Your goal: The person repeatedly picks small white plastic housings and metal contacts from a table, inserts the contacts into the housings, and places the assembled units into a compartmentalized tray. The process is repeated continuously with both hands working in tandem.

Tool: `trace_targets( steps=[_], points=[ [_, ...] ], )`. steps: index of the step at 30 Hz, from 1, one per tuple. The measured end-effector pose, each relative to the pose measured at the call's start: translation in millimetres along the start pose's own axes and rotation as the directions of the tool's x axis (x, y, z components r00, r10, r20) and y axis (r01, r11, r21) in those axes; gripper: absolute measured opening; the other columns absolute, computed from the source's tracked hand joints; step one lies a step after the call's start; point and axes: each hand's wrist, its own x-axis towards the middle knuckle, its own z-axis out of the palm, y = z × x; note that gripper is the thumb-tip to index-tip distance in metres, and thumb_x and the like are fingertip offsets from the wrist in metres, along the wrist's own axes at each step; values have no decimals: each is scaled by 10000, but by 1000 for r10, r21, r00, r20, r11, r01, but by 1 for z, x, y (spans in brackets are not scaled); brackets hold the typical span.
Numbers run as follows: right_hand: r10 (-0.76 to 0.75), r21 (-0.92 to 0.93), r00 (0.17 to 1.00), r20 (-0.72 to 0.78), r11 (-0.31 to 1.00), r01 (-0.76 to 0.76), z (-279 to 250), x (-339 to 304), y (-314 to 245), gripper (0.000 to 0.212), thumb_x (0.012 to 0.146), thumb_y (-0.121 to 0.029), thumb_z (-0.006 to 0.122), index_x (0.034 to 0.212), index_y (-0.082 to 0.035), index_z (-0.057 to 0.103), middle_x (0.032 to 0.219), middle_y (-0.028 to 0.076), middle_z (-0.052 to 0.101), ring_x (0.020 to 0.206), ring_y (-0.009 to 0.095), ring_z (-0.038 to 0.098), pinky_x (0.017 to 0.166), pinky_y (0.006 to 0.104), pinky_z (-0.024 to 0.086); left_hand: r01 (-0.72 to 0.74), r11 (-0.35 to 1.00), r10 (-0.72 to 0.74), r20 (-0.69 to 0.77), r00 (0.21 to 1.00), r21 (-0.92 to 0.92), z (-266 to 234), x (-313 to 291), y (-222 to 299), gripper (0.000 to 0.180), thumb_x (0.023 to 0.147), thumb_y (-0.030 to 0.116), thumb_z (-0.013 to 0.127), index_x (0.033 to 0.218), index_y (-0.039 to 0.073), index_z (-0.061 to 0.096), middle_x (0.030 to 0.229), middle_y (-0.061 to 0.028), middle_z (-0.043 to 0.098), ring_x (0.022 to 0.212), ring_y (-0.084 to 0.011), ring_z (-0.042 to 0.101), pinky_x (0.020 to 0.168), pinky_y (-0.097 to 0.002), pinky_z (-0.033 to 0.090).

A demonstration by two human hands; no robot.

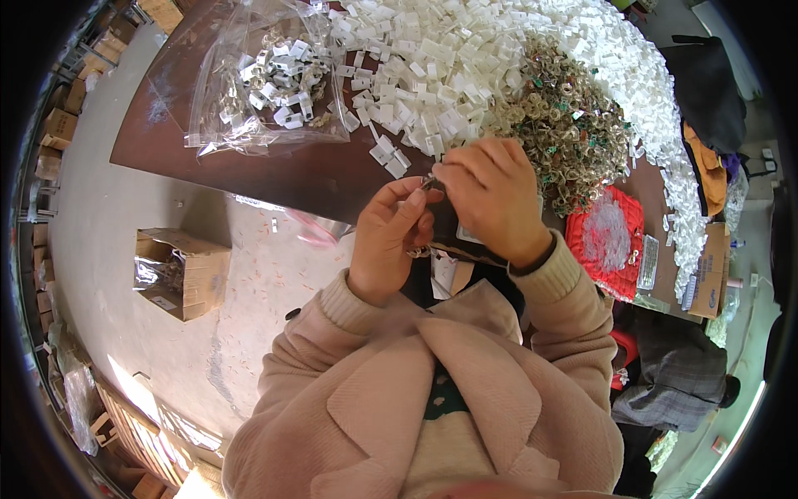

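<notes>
My left hand (389, 237) and my right hand (496, 198) meet over the table's near edge, fingers pinched together. Between their fingertips is a small dark shiny piece (429, 181), perhaps a ring; its exact form is too small to tell. A few more little metallic pieces (419, 251) show below the curled fingers of my left hand. Just beyond my hands spreads a heap of small white plastic tags (440, 75). To its right lies a pile of gold-coloured trinkets with green and red bits (569, 125), close to my right hand.
A clear plastic bag (274, 91) of tagged trinkets lies on the brown table (324, 179). At right sits a red tray-like holder (605, 241) with clear threads. An open cardboard box (183, 274) stands on the floor. Another person in a grey checked jacket (677, 370) is at lower right.
</notes>
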Motion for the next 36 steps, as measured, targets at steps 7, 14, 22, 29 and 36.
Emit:
trace_targets(
  steps=[7, 14, 22, 29, 36],
  points=[
    [210, 326, 976, -65, 929, -178, -24, -17, -24, 209, 710, 40, 707, 888, -42, 634, 974, 90, 655, 888, 270, 644, 774, 395, 527, -91, 991, 76, 141, 987, 102, 9, -9, 10, 133, 933, 9, 637, 1060, 6, 602, 894, -59, 655, 605, -56, 475, 540, -190, 373],
    [398, 573, 914, 84, 730, -371, -35, -49, -46, 294, 817, -3, 727, 1102, -10, 651, 1017, 140, 660, 820, 281, 665, 701, 339, 545, -122, 948, 74, 170, 983, 294, 13, -24, 2, 135, 927, -17, 599, 1062, -5, 613, 830, -31, 630, 588, -53, 438, 518, -210, 321],
    [349, 499, 936, -47, 820, -281, -28, -67, -54, 348, 811, 51, 707, 1150, -11, 655, 999, 122, 643, 825, 267, 653, 709, 314, 542, 45, 971, -76, 125, 989, 235, 11, -28, 1, 136, 935, 17, 634, 1064, -19, 657, 704, 13, 573, 562, -22, 412, 489, -186, 299],
    [550, 499, 834, -36, 733, -462, -28, -66, -62, 348, 782, 66, 736, 1109, -46, 697, 952, 129, 685, 822, 265, 687, 717, 321, 560, -458, 437, 345, 326, 880, 774, 6, 2, 20, 170, 942, 9, 587, 1095, -3, 660, 776, -34, 626, 639, -113, 544, 565, -267, 433],
    [533, 434, 845, -47, 772, -463, -31, -71, -61, 314, 809, 51, 715, 1101, -58, 681, 957, 137, 688, 824, 298, 683, 716, 338, 563, -318, -590, 246, 540, 805, 742, -17, 64, 54, 228, 858, 39, 576, 1060, 111, 652, 934, -153, 587, 774, -381, 634, 665, -445, 517]
  ],
)
